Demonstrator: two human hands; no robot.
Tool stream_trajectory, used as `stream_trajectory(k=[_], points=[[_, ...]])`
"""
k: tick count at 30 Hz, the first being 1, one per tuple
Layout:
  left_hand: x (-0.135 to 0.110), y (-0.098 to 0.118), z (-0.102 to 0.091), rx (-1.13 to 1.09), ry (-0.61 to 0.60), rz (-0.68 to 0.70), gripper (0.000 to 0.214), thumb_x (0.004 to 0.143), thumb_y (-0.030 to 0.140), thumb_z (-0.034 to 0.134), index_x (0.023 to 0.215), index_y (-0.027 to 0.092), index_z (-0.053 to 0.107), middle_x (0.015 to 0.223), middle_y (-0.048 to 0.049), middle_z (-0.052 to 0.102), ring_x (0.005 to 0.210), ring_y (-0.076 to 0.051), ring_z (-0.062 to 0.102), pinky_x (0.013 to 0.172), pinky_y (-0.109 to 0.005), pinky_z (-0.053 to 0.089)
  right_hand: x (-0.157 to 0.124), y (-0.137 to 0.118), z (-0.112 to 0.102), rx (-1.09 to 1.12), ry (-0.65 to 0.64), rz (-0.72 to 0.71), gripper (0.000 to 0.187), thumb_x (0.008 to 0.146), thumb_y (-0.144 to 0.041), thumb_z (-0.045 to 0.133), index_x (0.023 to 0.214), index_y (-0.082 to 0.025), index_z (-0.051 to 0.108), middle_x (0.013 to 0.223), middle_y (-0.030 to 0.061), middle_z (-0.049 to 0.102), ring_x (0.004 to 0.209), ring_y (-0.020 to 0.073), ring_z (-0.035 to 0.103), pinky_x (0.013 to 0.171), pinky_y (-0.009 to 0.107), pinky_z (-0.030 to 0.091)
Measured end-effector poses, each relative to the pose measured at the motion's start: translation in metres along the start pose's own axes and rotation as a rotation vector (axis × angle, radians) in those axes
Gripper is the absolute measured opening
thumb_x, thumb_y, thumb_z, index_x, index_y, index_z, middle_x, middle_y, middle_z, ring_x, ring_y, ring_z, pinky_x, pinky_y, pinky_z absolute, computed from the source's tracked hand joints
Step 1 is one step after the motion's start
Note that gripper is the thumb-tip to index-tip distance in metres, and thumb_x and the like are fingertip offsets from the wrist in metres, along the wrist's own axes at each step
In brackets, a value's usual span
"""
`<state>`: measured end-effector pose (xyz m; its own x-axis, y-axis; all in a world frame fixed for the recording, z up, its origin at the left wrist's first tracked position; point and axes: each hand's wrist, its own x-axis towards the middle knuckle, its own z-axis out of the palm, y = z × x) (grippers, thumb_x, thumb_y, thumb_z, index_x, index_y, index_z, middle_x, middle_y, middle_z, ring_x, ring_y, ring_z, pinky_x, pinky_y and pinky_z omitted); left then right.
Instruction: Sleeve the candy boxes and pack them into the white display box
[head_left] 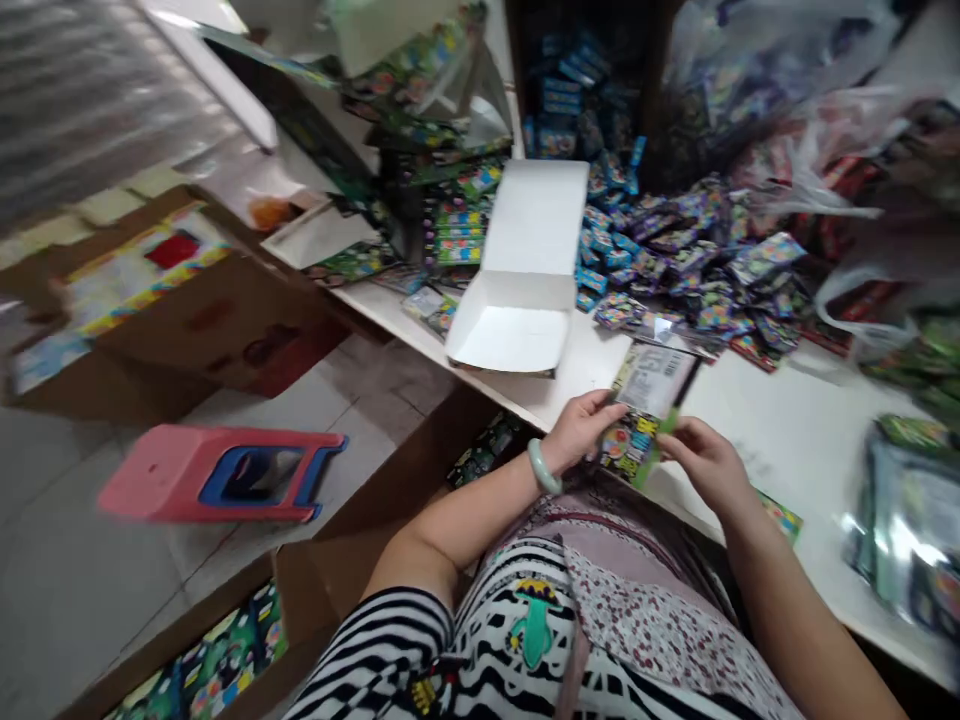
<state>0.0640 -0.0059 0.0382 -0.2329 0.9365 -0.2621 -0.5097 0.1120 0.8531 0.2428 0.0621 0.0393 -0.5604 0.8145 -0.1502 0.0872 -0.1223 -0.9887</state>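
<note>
Over the table's front edge, my left hand (pixel 581 432) and my right hand (pixel 709 462) grip a flat printed packet (pixel 646 395) from either side. Its printing is green, black and multicoloured, with a pale panel and a barcode toward the far end. A green bangle (pixel 543 468) circles my left wrist. Just beyond my left hand stands an open white box (pixel 534 225), its lid raised and its visible inside bare. Behind the packet lies a heap of small purple wrapped sachets (pixel 690 250), with blue ones (pixel 596 240) beside them.
Plastic bags (pixel 832 130) crowd the table's back right. A stack of clear-wrapped packets (pixel 911 520) lies at the right edge. Printed boxes (pixel 457 225) are piled behind the white box. Down left are a pink and blue stool (pixel 225 475) and open cartons (pixel 315 585).
</note>
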Motion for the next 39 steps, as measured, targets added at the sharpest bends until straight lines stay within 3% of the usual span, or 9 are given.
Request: stream_trajectory(k=[5, 10, 13, 16, 20, 25, 31, 36, 39], points=[[0.005, 0.000, -0.003, -0.004, -0.055, -0.079, 0.051, 0.064, 0.046, 0.088, 0.100, 0.015, 0.070, 0.091, -0.0038, 0.075, 0.078, -0.015, 0.068, 0.076, -0.028, 0.055, -0.004, 0.018, -0.002, 0.107, -0.001, 0.079, 0.040, 0.065, -0.052, 0.082, 0.073, -0.020, 0.060, 0.061, -0.0043, 0.060, 0.055, 0.0114, 0.056, 0.055, 0.027, 0.050], [0.021, 0.009, 0.004, 0.074, -0.069, 0.109, 0.058, 0.075, 0.036, 0.083, 0.126, 0.026, 0.058, 0.091, 0.0004, 0.071, 0.073, -0.010, 0.065, 0.064, -0.020, 0.053, -0.022, 0.023, -0.007, 0.187, -0.102, 0.117, 0.041, 0.068, -0.044, 0.081, 0.096, -0.022, 0.062, 0.093, 0.0012, 0.071, 0.084, 0.0165, 0.068, 0.076, 0.033, 0.058], [0.015, 0.005, 0.007, 0.178, -0.115, 0.173, 0.062, 0.078, 0.032, 0.079, 0.134, 0.030, 0.054, 0.093, 0.0013, 0.068, 0.074, -0.009, 0.063, 0.065, -0.019, 0.054, -0.027, 0.009, -0.013, 0.156, 0.062, -0.023, 0.063, 0.070, -0.035, 0.081, 0.124, -0.026, 0.051, 0.109, 0.0041, 0.069, 0.100, 0.0195, 0.067, 0.087, 0.036, 0.057], [0.006, 0.002, 0.003, 0.287, -0.188, 0.192, 0.056, 0.082, 0.035, 0.075, 0.135, 0.029, 0.055, 0.104, -0.0033, 0.067, 0.086, -0.013, 0.065, 0.074, -0.024, 0.057, -0.026, -0.003, -0.017, 0.103, 0.211, -0.088, 0.072, 0.074, -0.036, 0.078, 0.136, -0.030, 0.041, 0.106, 0.0031, 0.068, 0.089, 0.0186, 0.068, 0.079, 0.036, 0.057], [0.000, 0.009, -0.009, 0.361, -0.299, 0.190, 0.053, 0.081, 0.034, 0.076, 0.131, 0.028, 0.057, 0.101, -0.0042, 0.068, 0.079, -0.014, 0.065, 0.073, -0.027, 0.056, -0.026, -0.003, -0.015, 0.093, 0.227, -0.079, 0.059, 0.075, -0.040, 0.077, 0.126, -0.031, 0.051, 0.095, 0.0000, 0.065, 0.078, 0.0160, 0.065, 0.066, 0.033, 0.056], [-0.006, 0.025, -0.009, 0.449, -0.395, 0.181, 0.041, 0.081, 0.034, 0.076, 0.115, 0.026, 0.056, 0.083, -0.0008, 0.065, 0.069, -0.014, 0.062, 0.061, -0.025, 0.052, -0.031, -0.012, -0.013, 0.039, 0.085, -0.069, 0.028, 0.079, -0.043, 0.072, 0.099, -0.026, 0.062, 0.087, -0.0012, 0.064, 0.069, 0.0118, 0.057, 0.057, 0.028, 0.049], [-0.012, 0.034, 0.014, 0.515, -0.184, 0.425, 0.019, 0.089, 0.037, 0.068, 0.083, 0.020, 0.060, 0.093, -0.0045, 0.070, 0.084, -0.016, 0.066, 0.077, -0.030, 0.056, -0.032, -0.041, -0.017, -0.106, 0.117, -0.174, 0.020, 0.085, -0.042, 0.066, 0.081, -0.023, 0.062, 0.089, 0.0021, 0.063, 0.080, 0.0137, 0.057, 0.059, 0.027, 0.048], [-0.015, 0.040, 0.021, 0.418, -0.155, 0.349, 0.023, 0.086, 0.034, 0.072, 0.104, 0.021, 0.065, 0.094, -0.0053, 0.075, 0.087, -0.018, 0.072, 0.077, -0.033, 0.060, -0.024, -0.054, -0.018, -0.014, 0.037, -0.127, 0.023, 0.080, -0.038, 0.069, 0.096, -0.025, 0.059, 0.086, -0.0002, 0.060, 0.074, 0.0122, 0.056, 0.053, 0.024, 0.049], [-0.020, 0.047, 0.023, 0.457, -0.191, 0.441, 0.011, 0.083, 0.028, 0.075, 0.088, 0.020, 0.069, 0.094, -0.0046, 0.076, 0.090, -0.018, 0.073, 0.083, -0.032, 0.061, -0.028, -0.060, -0.020, -0.175, 0.023, -0.244, 0.012, 0.083, -0.033, 0.068, 0.086, -0.023, 0.062, 0.092, 0.0021, 0.061, 0.084, 0.0137, 0.058, 0.060, 0.025, 0.051]])
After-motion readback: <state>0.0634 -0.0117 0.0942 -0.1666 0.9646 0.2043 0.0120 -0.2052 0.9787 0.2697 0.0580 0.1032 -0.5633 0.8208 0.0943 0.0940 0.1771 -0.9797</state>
